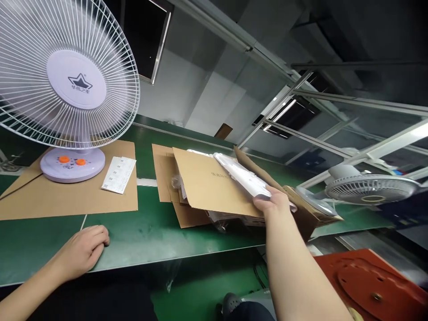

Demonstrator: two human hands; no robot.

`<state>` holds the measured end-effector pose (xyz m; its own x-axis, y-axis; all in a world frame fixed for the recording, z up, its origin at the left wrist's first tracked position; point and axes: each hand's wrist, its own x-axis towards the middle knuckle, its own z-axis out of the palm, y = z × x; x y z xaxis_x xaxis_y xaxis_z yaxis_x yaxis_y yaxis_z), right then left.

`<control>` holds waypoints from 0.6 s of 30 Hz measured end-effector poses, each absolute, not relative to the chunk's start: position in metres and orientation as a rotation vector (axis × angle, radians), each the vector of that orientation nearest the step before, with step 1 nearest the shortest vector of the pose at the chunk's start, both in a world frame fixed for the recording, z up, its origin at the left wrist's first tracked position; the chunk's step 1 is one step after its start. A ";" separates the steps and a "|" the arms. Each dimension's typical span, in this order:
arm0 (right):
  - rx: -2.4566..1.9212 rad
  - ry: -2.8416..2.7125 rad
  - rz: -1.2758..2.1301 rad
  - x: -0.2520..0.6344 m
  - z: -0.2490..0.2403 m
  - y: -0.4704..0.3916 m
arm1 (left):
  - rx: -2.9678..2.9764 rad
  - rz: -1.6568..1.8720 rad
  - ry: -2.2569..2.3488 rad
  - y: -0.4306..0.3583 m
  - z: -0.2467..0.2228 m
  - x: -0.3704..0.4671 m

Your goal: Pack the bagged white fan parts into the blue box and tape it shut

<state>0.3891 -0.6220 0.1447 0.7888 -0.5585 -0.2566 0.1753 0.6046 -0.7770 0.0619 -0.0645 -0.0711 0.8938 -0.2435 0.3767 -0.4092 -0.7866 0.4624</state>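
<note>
Just between open carton flaps (214, 180), a white item (241, 174) grasped by right fingers (263, 203); left fingers (99, 237) loosely curled.

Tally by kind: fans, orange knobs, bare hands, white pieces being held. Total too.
Fans: 2 (lilac fan at left, grey fan at right)
Orange knobs: 2 (left knob, right knob)
Bare hands: 2 (left hand, right hand)
Held white pieces: 1 (white piece, in the right hand)
Total: 7
</note>
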 end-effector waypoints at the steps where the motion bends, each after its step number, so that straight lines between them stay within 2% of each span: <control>1: -0.814 0.522 -0.418 0.391 0.143 -0.617 | 2.502 0.403 -0.470 -0.064 -0.071 0.062; 9: -0.735 0.381 -0.326 0.389 0.131 -0.572 | 2.470 0.373 -0.417 -0.065 -0.078 0.064; 18: -0.614 0.145 -0.208 0.355 0.133 -0.515 | 2.447 0.398 -0.363 -0.071 -0.062 0.063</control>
<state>0.3551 -0.5152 0.1329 0.9690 -0.2362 -0.0728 0.1504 0.7974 -0.5845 0.0631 -0.0706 -0.0617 0.9166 -0.1612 0.3660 -0.3500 -0.7662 0.5389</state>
